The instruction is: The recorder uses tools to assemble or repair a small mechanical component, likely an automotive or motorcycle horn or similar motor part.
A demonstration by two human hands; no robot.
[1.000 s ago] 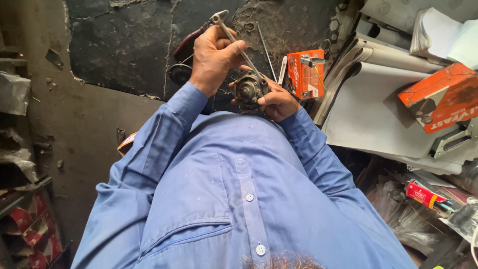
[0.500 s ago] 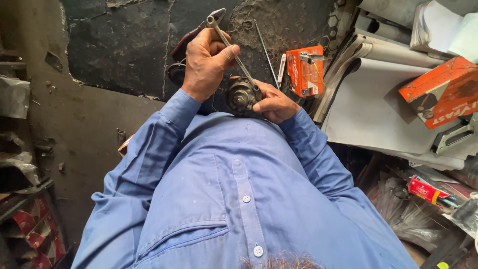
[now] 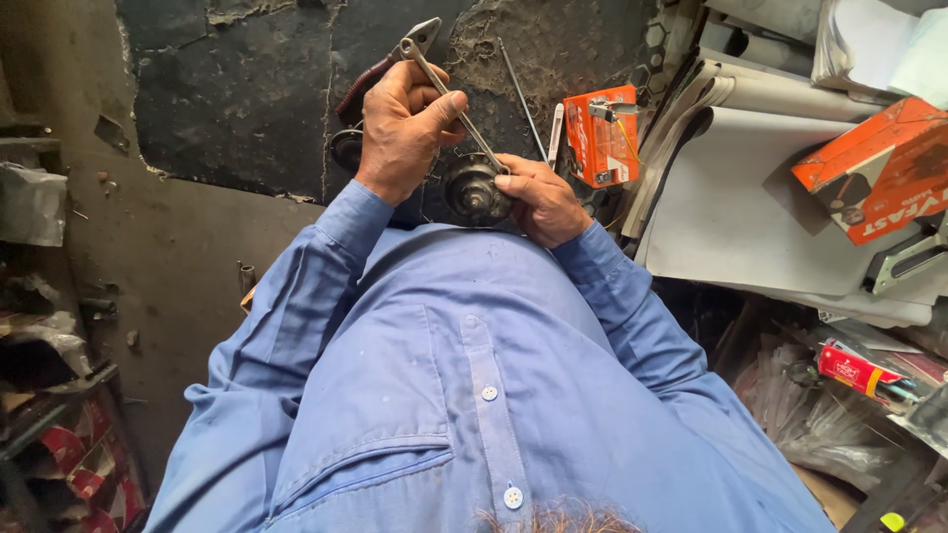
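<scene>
1. Plainly gripped: left hand wrapped in a fist round the shaft of a steel spanner, fingers pressed tight about it.
2. Slanted from upper left to lower right, open jaw end up near the top edge of the view, lower end down on the round dark metal part.
3. Held low and centre, just above the blue shirt, between both hands and close against the body.
4. Clasped from the right side by the right hand, fingers curled over the rim, thumb side hidden, so cannot tell how far round the grasp went.
5. Seen behind the hands: a cracked black work surface, a thin metal rod lying on it, and an orange box just beside the right hand.
6. Further right: pale sheets with a second orange box on top, well apart from the part.
</scene>
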